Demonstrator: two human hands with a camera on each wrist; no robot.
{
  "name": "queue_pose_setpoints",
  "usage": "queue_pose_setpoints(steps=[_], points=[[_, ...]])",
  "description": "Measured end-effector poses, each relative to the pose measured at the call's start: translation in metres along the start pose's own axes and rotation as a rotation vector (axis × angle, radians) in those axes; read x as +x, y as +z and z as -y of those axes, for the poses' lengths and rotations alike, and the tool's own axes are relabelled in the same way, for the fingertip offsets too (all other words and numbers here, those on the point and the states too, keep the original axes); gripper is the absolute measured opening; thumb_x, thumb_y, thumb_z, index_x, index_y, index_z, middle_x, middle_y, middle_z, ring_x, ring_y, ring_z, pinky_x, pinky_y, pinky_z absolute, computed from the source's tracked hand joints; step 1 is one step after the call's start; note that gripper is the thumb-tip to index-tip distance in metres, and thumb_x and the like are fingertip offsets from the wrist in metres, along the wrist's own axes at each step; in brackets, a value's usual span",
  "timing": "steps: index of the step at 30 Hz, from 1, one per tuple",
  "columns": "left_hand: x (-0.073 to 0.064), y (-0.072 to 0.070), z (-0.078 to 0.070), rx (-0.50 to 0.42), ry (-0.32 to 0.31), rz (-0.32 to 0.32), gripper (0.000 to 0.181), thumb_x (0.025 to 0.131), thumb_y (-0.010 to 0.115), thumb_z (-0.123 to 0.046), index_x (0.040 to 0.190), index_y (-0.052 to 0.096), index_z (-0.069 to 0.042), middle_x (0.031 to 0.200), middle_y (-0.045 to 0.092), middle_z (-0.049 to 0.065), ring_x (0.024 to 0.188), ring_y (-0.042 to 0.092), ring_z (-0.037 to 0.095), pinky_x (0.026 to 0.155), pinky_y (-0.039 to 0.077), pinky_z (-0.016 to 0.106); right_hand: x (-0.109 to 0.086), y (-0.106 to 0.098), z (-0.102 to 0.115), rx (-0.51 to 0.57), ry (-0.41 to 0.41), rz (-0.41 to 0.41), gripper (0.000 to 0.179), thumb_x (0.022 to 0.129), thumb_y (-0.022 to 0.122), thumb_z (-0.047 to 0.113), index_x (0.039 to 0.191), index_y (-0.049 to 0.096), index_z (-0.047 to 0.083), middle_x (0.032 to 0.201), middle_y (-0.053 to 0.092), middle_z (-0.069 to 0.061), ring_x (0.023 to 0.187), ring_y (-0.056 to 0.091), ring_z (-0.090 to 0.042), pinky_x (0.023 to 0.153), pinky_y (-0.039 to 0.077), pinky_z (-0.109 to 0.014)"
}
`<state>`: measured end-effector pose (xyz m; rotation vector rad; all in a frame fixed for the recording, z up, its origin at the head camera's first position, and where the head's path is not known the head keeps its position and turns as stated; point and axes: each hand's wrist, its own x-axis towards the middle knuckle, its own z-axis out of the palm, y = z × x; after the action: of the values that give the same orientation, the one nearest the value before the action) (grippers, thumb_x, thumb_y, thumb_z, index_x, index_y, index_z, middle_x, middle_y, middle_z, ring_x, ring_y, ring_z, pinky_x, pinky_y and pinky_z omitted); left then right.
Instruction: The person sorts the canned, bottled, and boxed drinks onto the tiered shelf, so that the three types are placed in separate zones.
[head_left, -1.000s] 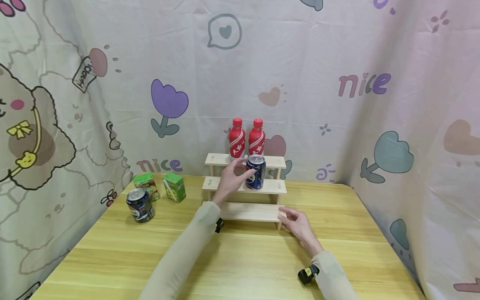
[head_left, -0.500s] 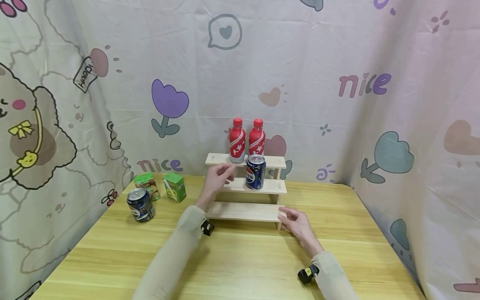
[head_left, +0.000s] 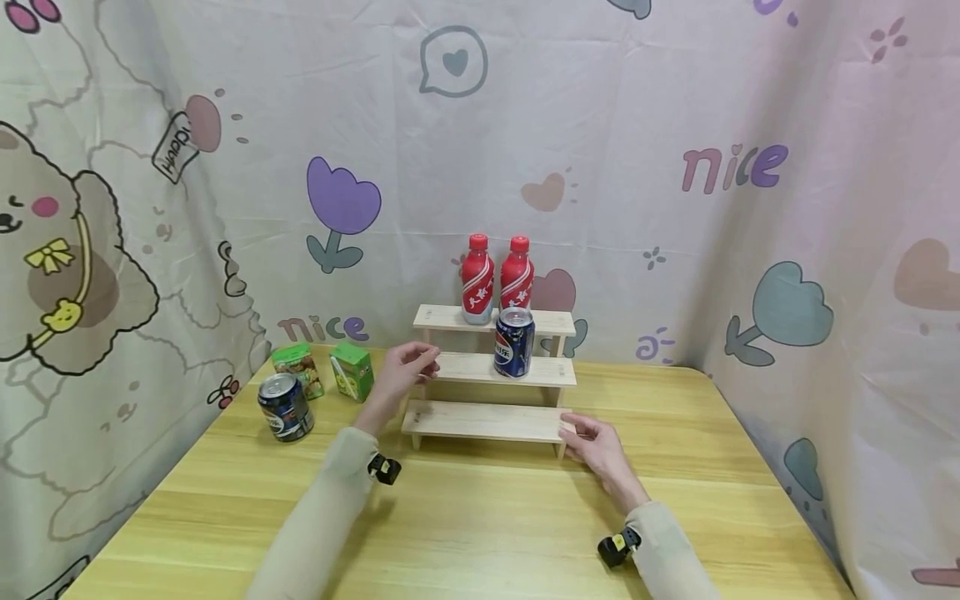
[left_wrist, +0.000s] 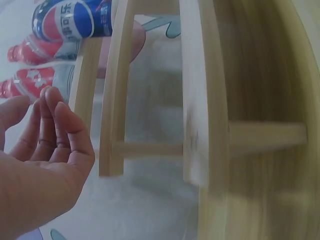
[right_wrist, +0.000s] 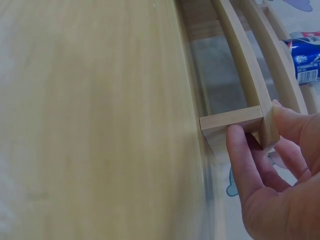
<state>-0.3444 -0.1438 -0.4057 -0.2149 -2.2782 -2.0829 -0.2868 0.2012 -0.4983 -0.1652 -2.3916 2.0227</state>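
Observation:
A three-step wooden display shelf (head_left: 480, 421) stands on the table. One blue soda can (head_left: 513, 343) is upright on its middle step, and two red bottles (head_left: 477, 279) stand on the top step. My left hand (head_left: 401, 375) is in the air by the left end of the middle step, fingers loosely bent with nothing in them. In the left wrist view, the left hand (left_wrist: 50, 150) is apart from the shelf. My right hand (head_left: 596, 450) holds the right end of the bottom step. The right wrist view has its thumb over the board and its fingers (right_wrist: 242, 160) against the support below.
At the table's left are a second blue can (head_left: 285, 408) and two green cartons, one (head_left: 298, 368) behind that can and the other (head_left: 351, 372) nearer the shelf. A printed curtain (head_left: 622, 108) hangs close behind and at both sides of the table (head_left: 480, 533).
My left hand has let go of the can on the middle step and moved left and slightly down, away from it. The right hand has stayed on the shelf.

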Motion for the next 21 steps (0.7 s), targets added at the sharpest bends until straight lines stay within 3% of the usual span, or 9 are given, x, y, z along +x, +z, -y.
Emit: queue_pose_setpoints(steps=[4,10,14,21], points=[[-0.002,-0.016,0.005,0.034,-0.023,0.021,0.037,0.097,0.063,-0.028,0.118,0.062,0.003,0.086,0.068,0.001,0.077,0.064,0.017,0.075,0.055,0.034,0.000,0.000,0.001,0.003,0.003,-0.002,0.040,0.087,0.074,0.009,0.126,0.065,0.005,0.092,0.047,-0.001,0.074,0.058,-0.009,0.068,0.058,-0.022],[-0.007,-0.041,0.010,0.084,-0.066,0.012,0.044,0.097,0.062,-0.034,0.122,0.061,0.002,0.092,0.069,0.005,0.079,0.065,0.018,0.067,0.052,0.027,0.000,-0.001,0.000,0.000,-0.001,-0.007,0.040,0.087,0.074,0.009,0.126,0.065,0.004,0.091,0.048,-0.002,0.073,0.057,-0.009,0.066,0.057,-0.022],[-0.013,-0.055,0.010,0.051,-0.102,-0.067,0.044,0.096,0.063,-0.036,0.121,0.060,0.000,0.089,0.070,0.002,0.074,0.064,0.012,0.065,0.052,0.026,0.000,0.000,-0.001,-0.003,0.001,-0.008,0.040,0.087,0.074,0.009,0.126,0.066,0.005,0.090,0.049,-0.002,0.073,0.057,-0.009,0.066,0.057,-0.021],[-0.024,-0.078,0.013,-0.069,-0.122,-0.200,0.024,0.094,0.064,-0.041,0.098,0.066,-0.018,0.078,0.067,-0.007,0.064,0.059,0.004,0.055,0.048,0.019,-0.001,-0.001,0.001,-0.007,0.001,-0.007,0.041,0.087,0.074,0.009,0.126,0.066,0.005,0.091,0.049,-0.002,0.073,0.058,-0.011,0.066,0.058,-0.023]])
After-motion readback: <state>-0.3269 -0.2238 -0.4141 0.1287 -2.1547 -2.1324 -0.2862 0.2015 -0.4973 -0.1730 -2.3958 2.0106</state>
